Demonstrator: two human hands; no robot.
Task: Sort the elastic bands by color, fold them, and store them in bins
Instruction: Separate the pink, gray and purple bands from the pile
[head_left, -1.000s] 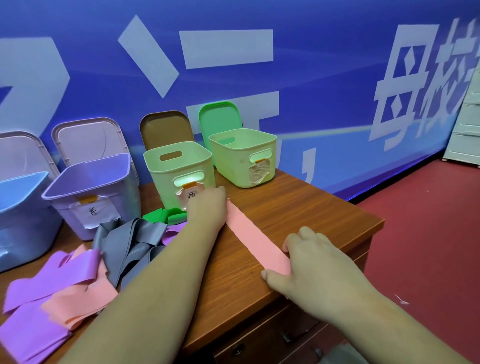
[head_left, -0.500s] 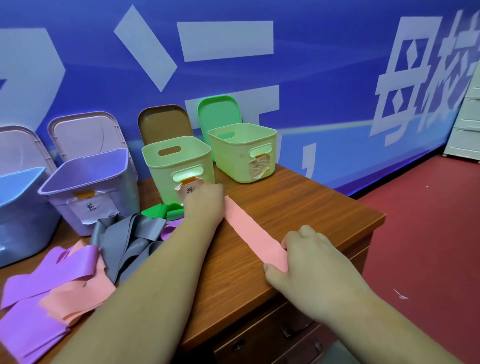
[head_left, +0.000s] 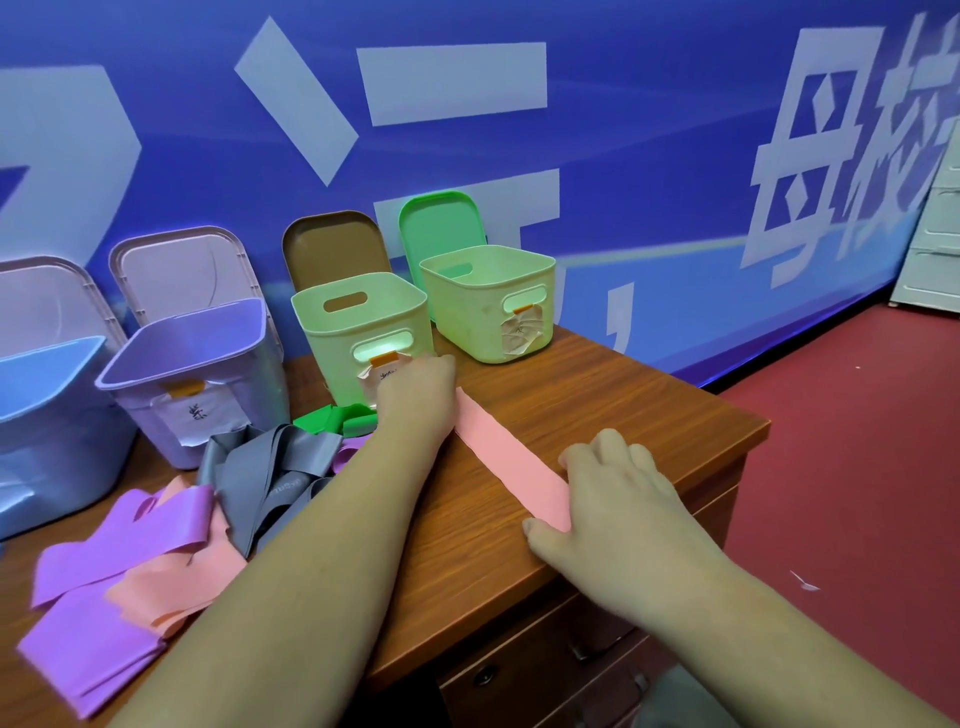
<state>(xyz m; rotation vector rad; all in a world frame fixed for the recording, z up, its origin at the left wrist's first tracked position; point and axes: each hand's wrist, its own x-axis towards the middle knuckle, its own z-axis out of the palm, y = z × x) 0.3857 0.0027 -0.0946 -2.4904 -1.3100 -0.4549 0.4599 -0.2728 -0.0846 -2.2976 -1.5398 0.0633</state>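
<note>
Mid-fold on pink band: pins 11 o'clock end w/ L hand (grip unclear), pinches 5 o'clock end w/ R hand; next likely needs ends matched.

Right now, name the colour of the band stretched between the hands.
Pink; the band shows best in the head view.

We see a blue wall with large white characters running across at twelve o'clock. A dark red floor spreads at three o'clock, where a white drawer cabinet stands against the wall. The wooden worktop has drawers at six o'clock.
</note>
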